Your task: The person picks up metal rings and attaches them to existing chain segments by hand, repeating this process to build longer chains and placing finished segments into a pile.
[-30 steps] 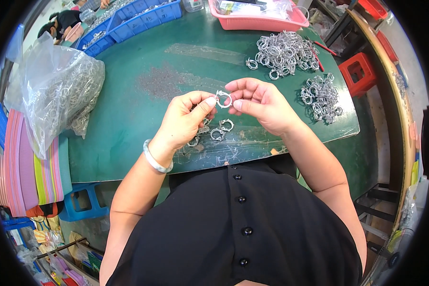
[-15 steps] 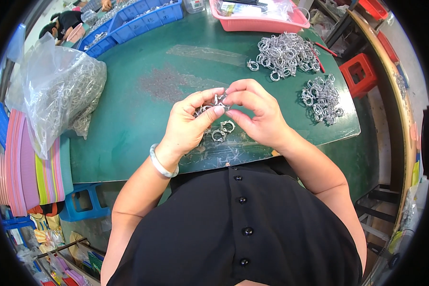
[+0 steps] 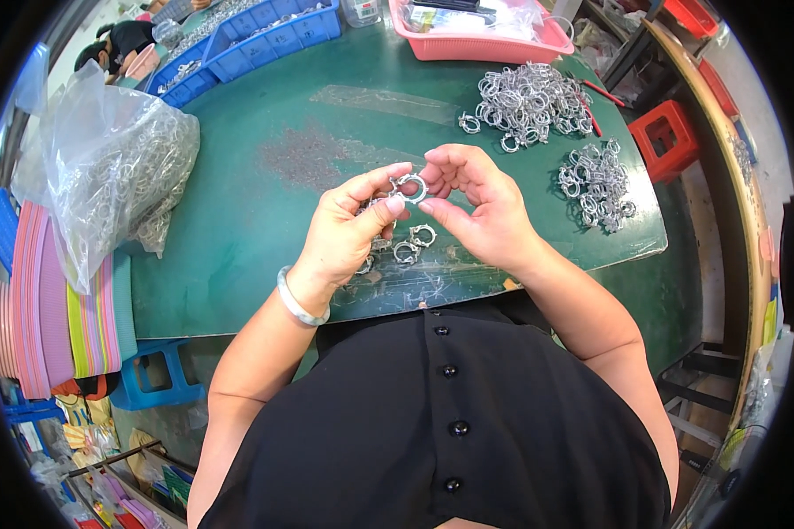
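My left hand (image 3: 337, 236) pinches a silvery metal ring clamp (image 3: 423, 182) between thumb and forefinger; its round loop faces right. Just right of that loop, my right hand (image 3: 494, 225) has its fingers curled and the thumb apart from them, with nothing visibly gripped. Whether a fingertip brushes the loop, I cannot tell. Below the hands lie loose ring clamps (image 3: 406, 253) on the green table (image 3: 238, 256); others are partly hidden behind my left hand.
To the right are a large pile of ring clamps (image 3: 529, 101) and a smaller pile (image 3: 594, 183), with red-handled pliers (image 3: 595, 119) alongside. A clear bag of metal parts (image 3: 132, 167) stands left. Blue bins (image 3: 273, 40) and a pink basket (image 3: 485, 46) line the far side.
My right fingers have come away from the clamp and spread from the thumb. The clamp's loop now shows plainly in my left hand.
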Available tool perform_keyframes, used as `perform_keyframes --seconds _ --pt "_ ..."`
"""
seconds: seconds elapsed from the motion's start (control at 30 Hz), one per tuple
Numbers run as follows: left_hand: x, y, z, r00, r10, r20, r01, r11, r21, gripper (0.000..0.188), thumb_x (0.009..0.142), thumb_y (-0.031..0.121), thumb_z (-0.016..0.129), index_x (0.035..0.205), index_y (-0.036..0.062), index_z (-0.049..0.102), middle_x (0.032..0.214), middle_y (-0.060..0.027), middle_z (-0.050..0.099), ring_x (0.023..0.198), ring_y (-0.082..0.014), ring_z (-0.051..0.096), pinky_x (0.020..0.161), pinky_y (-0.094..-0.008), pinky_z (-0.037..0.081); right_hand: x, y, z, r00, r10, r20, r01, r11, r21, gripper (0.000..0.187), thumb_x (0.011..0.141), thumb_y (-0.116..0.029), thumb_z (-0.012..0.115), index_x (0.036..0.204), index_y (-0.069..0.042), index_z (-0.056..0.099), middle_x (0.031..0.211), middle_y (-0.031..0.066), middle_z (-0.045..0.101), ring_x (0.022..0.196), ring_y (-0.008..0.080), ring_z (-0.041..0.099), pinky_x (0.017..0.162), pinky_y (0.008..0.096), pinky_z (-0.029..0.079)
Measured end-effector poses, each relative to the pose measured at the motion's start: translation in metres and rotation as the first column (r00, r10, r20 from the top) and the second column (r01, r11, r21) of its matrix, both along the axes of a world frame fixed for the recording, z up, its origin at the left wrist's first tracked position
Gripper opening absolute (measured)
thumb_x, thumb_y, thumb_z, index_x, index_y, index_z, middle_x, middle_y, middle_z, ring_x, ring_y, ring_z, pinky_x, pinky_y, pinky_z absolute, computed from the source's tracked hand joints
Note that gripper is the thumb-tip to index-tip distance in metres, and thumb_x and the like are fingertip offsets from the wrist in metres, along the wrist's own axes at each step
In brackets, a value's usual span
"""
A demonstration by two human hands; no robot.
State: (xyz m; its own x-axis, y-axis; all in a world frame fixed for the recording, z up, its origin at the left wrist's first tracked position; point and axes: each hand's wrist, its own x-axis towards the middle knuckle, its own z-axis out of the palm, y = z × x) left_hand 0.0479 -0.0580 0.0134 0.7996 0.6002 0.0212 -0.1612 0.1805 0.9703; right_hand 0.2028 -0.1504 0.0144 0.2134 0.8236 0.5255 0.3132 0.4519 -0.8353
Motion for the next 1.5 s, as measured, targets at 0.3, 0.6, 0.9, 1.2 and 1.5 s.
perform_keyframes --seconds 0.3,0.6,0.9,1.2,1.5 --pt "-0.002 0.005 0.0 0.996 -0.061 0.071 0.083 0.924 -0.373 0.031 0.087 0.017 0.052 0.114 0.0014 0.05 0.092 -0.0059 0.06 0.075 -0.0133 0.057 0.056 -0.0219 0.044 -0.003 0.0 0.003 0.999 0.028 -0.039 -0.028 0.999 -0.014 0.035 0.073 0.009 0.058 0.106 0.0 0.048 0.086 0.0074 0.056 0.076 0.0121 0.057 0.068 0.0247 0.047" --pt "-0.004 0.006 -0.004 0.988 -0.086 0.131 0.141 0.848 -0.511 0.028 0.089 0.024 0.048 0.103 0.0013 0.054 0.088 -0.0075 0.06 0.073 -0.0155 0.058 0.055 -0.0241 0.045 -0.001 -0.002 0.004 0.998 -0.024 0.061 0.027 0.998 -0.05 0.026 0.077 0.006 0.053 0.103 0.0 0.051 0.087 0.0084 0.057 0.077 0.0139 0.057 0.067 0.0249 0.047" --pt "-0.013 0.016 0.0 0.947 0.024 0.32 0.203 0.727 -0.656 0.032 0.082 0.021 0.046 0.109 0.0056 0.051 0.098 -0.0127 0.059 0.086 -0.0279 0.059 0.06 -0.0334 0.052 0.012 -0.011 -0.003 0.762 0.307 0.57 -0.024 0.893 -0.45 0.038 0.066 -0.013 0.068 0.099 -0.003 0.055 0.091 0.0135 0.051 0.091 0.0316 0.051 0.079 0.0378 0.042" --pt "-0.011 0.009 0.001 0.99 -0.061 0.126 0.124 0.804 -0.582 0.011 0.082 0.007 0.056 0.092 0.0069 0.058 0.083 -0.006 0.06 0.081 -0.0203 0.061 0.058 -0.0258 0.051 0.015 -0.011 -0.003 0.839 0.227 0.495 0.031 0.888 -0.46 0.026 0.066 -0.006 0.064 0.089 -0.002 0.052 0.083 0.0111 0.052 0.074 0.0251 0.055 0.066 0.0332 0.046" --pt "-0.001 0.001 0.004 0.99 -0.134 -0.037 0.097 0.855 -0.509 0.015 0.083 0.014 0.057 0.095 0.0039 0.058 0.08 -0.0049 0.06 0.07 -0.0142 0.059 0.048 -0.0202 0.043 0.009 0.0 0.008 1.0 0.021 -0.016 -0.025 0.957 -0.288 0.027 0.071 0.001 0.064 0.096 0.0 0.053 0.08 0.003 0.05 0.06 0.0062 0.049 0.054 0.0192 0.041"
